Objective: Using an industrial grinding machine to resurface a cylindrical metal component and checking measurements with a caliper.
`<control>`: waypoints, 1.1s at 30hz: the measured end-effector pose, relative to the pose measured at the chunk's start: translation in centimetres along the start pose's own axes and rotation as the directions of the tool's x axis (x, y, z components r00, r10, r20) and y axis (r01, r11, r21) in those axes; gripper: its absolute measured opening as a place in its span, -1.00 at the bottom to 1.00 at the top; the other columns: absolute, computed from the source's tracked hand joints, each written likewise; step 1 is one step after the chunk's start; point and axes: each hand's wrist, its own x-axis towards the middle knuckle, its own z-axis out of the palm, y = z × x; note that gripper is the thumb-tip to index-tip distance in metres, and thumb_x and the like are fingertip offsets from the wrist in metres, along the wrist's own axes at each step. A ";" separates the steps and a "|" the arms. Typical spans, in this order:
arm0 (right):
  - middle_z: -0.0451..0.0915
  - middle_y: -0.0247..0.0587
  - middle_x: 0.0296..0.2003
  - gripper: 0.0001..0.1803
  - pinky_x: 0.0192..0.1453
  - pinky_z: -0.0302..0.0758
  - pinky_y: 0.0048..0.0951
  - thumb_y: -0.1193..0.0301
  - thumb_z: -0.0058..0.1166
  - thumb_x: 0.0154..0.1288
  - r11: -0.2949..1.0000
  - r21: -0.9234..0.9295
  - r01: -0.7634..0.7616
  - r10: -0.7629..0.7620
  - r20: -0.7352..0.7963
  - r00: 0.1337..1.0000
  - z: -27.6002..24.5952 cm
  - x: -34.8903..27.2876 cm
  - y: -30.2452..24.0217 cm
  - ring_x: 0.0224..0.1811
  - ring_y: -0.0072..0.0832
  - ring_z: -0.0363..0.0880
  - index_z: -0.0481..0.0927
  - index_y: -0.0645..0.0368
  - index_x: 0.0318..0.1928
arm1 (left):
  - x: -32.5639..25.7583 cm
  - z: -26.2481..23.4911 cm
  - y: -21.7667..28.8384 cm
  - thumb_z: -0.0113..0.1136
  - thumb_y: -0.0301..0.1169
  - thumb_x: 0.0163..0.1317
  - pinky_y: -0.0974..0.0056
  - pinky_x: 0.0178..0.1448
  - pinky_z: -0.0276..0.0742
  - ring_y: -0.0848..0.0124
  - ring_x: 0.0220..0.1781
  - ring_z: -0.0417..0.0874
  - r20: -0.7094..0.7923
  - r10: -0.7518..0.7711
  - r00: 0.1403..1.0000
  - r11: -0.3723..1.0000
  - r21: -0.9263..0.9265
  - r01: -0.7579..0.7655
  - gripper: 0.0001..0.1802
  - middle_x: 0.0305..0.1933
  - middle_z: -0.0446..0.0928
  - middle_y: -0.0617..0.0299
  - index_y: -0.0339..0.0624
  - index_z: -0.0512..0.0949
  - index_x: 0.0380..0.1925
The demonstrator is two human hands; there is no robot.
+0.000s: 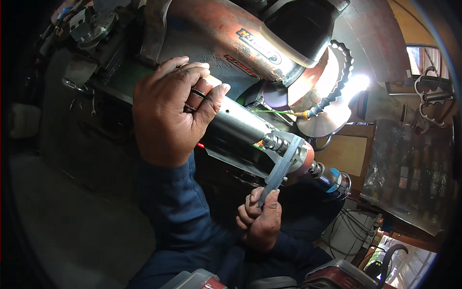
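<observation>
My left hand point(166, 113) is closed over the upper left end of a smooth metal cylinder point(240, 120), fingers bent and thumb against it. One finger wears a dark ring. Lower down, my right hand point(262, 219) grips the lower end of a grey vernier caliper point(284, 166), which stands slanted with its jaws up at a stepped metal shaft point(275, 142). The shaft comes out of the cylinder's end. Whether the jaws touch it, I cannot tell. Just right of the caliper sits a reddish round part point(306, 161), held in line with a second spindle end point(332, 180).
Behind stands a worn orange-red machine guard point(216, 36) around a large grinding wheel point(327, 82). A segmented coolant hose point(347, 60) curves down near a bright lamp point(358, 84). A translucent plastic sheet point(404, 173) hangs at right. Several cables point(353, 226) lie at lower right.
</observation>
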 end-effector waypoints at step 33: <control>0.06 -0.51 -0.70 -0.45 -0.69 -0.04 -0.60 -0.07 -0.33 0.48 0.986 0.127 -0.109 0.105 0.035 0.994 -0.8 0.0 -1.0 -0.75 -0.73 -0.04 0.35 0.19 -0.35 | -0.3 0.4 0.1 0.47 -0.32 -0.07 0.17 -0.02 0.49 0.18 -0.09 0.66 0.004 -0.049 0.999 0.998 0.040 0.049 -0.70 -0.26 0.67 0.19 -0.16 0.62 -0.34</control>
